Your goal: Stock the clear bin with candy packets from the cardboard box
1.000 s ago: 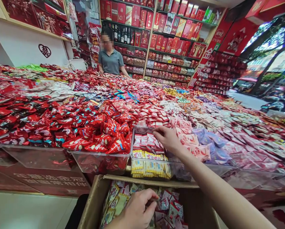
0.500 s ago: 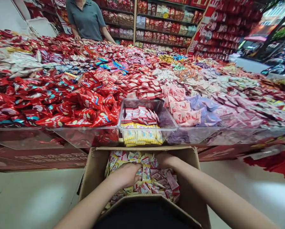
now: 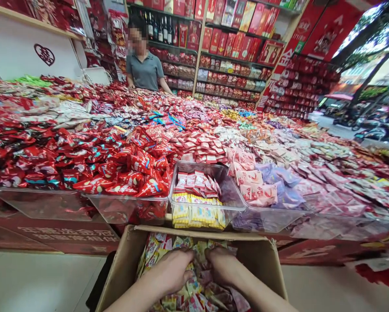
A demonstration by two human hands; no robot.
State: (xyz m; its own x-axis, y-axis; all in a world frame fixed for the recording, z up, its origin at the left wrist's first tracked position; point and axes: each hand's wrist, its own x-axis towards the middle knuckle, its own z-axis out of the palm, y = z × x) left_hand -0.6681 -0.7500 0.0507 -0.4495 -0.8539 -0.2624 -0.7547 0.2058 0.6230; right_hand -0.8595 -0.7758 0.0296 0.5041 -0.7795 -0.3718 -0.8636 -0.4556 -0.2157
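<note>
An open cardboard box [image 3: 277, 271] in front of me holds many small wrapped candy packets [image 3: 194, 299], some yellow and some pink. Inside it my left hand [image 3: 174, 268] is closed, its fingers curled over packets with the thumb below. Close beside it, my right hand [image 3: 225, 265] is also closed on packets; its fingertips are partly hidden among them. Just beyond the box, a clear plastic bin [image 3: 235, 190] contains neat rows of pink-and-white packets [image 3: 197, 182] at the back and yellow packets [image 3: 197, 215] at the front.
Red snack bags [image 3: 142, 173] fill the bins to the left, with pink and purple packets [image 3: 279, 186] to the right. A person in a grey shirt [image 3: 145, 71] stands behind the display. Stocked shelves [image 3: 227, 65] line the back. Tiled floor [image 3: 314, 281] shows beside the box.
My view has tilted up, so everything sits lower in the picture. My right hand has moved left from the box's right side, close to my left hand among the packets.
</note>
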